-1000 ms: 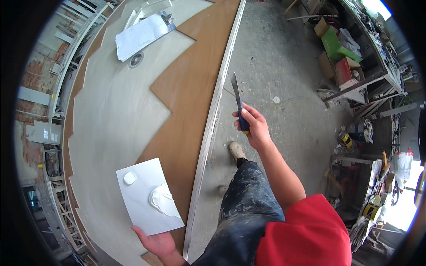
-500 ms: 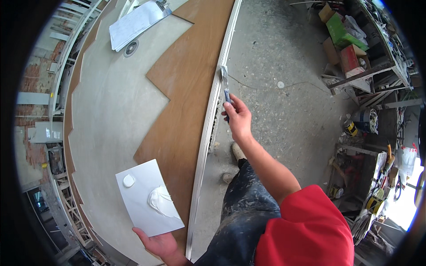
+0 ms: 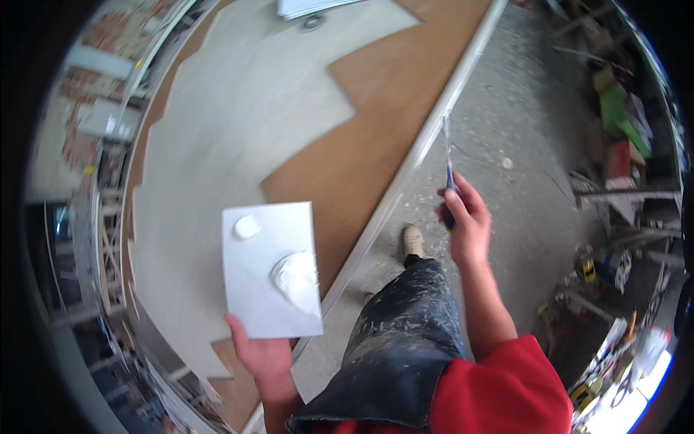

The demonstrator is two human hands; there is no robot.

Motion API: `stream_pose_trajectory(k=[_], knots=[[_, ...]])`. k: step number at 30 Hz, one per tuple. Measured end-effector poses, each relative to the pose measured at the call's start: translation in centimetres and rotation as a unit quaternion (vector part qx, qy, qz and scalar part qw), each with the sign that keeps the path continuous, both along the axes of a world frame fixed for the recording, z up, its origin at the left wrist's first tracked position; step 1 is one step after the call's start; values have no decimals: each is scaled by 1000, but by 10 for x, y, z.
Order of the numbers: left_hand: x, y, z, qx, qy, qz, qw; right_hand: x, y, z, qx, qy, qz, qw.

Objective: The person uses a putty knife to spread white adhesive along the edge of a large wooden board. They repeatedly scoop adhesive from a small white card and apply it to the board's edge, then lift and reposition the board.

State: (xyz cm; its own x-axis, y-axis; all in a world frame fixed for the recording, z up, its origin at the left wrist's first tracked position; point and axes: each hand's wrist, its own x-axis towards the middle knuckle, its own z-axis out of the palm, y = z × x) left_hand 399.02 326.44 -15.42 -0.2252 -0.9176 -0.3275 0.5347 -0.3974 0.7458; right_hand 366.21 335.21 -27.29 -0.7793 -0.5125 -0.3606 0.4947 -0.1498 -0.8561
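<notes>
My left hand (image 3: 264, 354) supports a white rectangular board (image 3: 253, 300) from below, with the thumb at its lower left corner. On this board lie a smeared mound of white paste (image 3: 293, 278) and a small round white blob (image 3: 247, 227). In my right hand (image 3: 470, 224) is a putty knife (image 3: 450, 170) with a dark handle, gripped between thumb and fingers. Its narrow blade points away from me, and the tip is at the pale edge strip (image 3: 405, 170) of a large panel; whether it touches is blurred. The panel has a brown band (image 3: 383, 137) beside a zigzag-edged pale grey area (image 3: 238, 108).
Papers (image 3: 311, 7) and a grey disc (image 3: 312, 22) lie at the panel's far end. My shoe (image 3: 413, 240) stands on the grey concrete floor (image 3: 506, 239) beside the panel. Shelving at right holds a green box (image 3: 616, 116), a red box (image 3: 620, 165) and clutter.
The view has swung, so the panel now slants to the right. The board has turned more upright in the picture and sits higher. The putty knife remains at the edge strip.
</notes>
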Motion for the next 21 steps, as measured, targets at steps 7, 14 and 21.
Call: stream_pose_trajectory(k=[7, 14, 21], knots=[[74, 22, 3, -46, 8, -18, 999, 110, 47, 123, -16, 386, 454, 803], [159, 50, 0, -52, -8, -5, 999, 206, 75, 153, 48, 473, 457, 752], [204, 51, -13, -39, 81, 29, 996, 208, 96, 129, 111, 384, 357, 844]])
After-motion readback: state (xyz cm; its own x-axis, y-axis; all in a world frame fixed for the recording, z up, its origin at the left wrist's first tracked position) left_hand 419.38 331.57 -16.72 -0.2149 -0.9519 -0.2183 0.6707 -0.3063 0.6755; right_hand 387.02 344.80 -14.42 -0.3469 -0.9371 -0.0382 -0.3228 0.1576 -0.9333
